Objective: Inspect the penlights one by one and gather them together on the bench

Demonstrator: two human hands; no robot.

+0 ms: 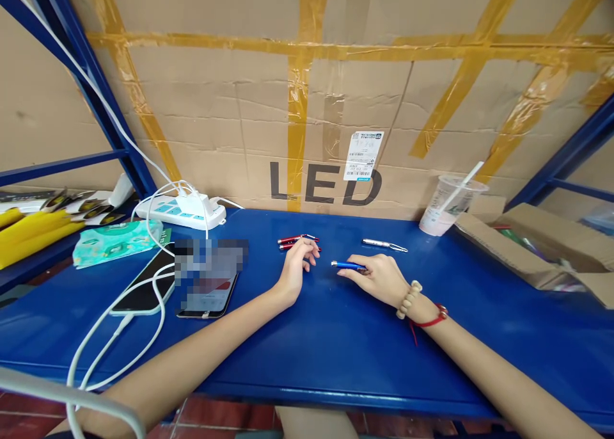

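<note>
My right hand (378,276) rests on the blue table (336,336), fingers closed around a small blue pen-shaped torch (346,265) that points left. My left hand (296,264) lies beside it with fingers curled loosely, its fingertips touching or just short of two red pen torches (293,240) lying side by side. A silver pen torch (384,244) lies apart, a little behind my right hand. A bead bracelet and a red string sit on my right wrist.
Two phones (207,287) with white charging cables lie at left, near a white power strip (180,211) and a green wipes pack (115,242). A plastic cup with straw (447,206) and an open cardboard box (537,247) stand at right. Taped cardboard forms the back wall.
</note>
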